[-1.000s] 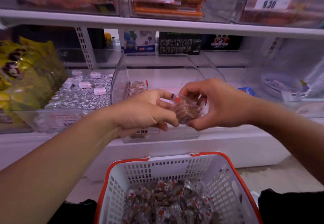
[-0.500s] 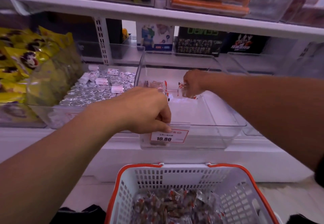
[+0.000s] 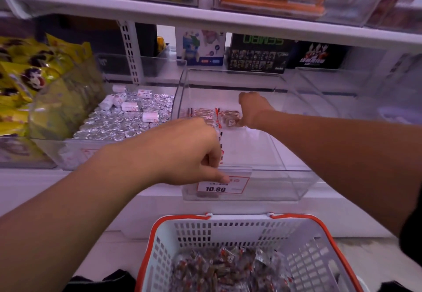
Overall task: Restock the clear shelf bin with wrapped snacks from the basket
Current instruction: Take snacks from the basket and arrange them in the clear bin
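Bright, even shop light with a faint pink-violet cast falls from overhead. Shadows are soft. Glare streaks the clear shelf bin (image 3: 251,186) walls and sparkles on the foil-wrapped sweets (image 3: 118,122). The upper shelf (image 3: 205,21) and frame edges smear with blur and bow outward.

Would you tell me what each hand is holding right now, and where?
The right hand pinches a wrapped snack at its right end, inside the clear bin. The left hand grips the bin's front edge.

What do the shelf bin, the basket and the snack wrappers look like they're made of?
Bin: clear rigid plastic, glossy; the shelf shows through its walls. Basket: white moulded plastic with slotted walls and an orange rim. Snack wrappers: probably thin clear film, shiny and crinkled, with brown contents visible.
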`<state>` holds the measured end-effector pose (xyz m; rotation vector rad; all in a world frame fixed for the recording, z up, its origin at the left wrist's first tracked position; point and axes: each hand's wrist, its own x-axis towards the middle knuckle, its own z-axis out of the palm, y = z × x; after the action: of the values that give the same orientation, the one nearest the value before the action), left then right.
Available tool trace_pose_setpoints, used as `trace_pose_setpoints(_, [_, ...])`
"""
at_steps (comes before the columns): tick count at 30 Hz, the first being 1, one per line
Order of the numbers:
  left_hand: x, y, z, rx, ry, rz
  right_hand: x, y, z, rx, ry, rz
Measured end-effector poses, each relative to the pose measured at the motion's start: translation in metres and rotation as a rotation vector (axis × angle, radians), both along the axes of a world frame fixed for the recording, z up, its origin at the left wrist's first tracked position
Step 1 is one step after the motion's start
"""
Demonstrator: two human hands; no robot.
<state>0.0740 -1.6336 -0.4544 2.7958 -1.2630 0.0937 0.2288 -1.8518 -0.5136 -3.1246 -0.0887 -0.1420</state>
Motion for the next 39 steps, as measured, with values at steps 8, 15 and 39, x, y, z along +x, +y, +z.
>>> trace_pose_setpoints(8, [0.007,0.016,-0.002,-0.069,-0.121,0.05,0.003,0.003,0.001,0.301,0.095,-0.252])
trace_pose_setpoints(15, [0.014,0.016,-0.011,-0.087,-0.164,0.004,0.008,0.012,-0.005,0.419,0.111,-0.315])
trace_pose_setpoints(39, [-0.096,-0.024,-0.263,0.288,0.69,0.422,-0.305,-0.041,-0.25,0.213,0.788,0.095])
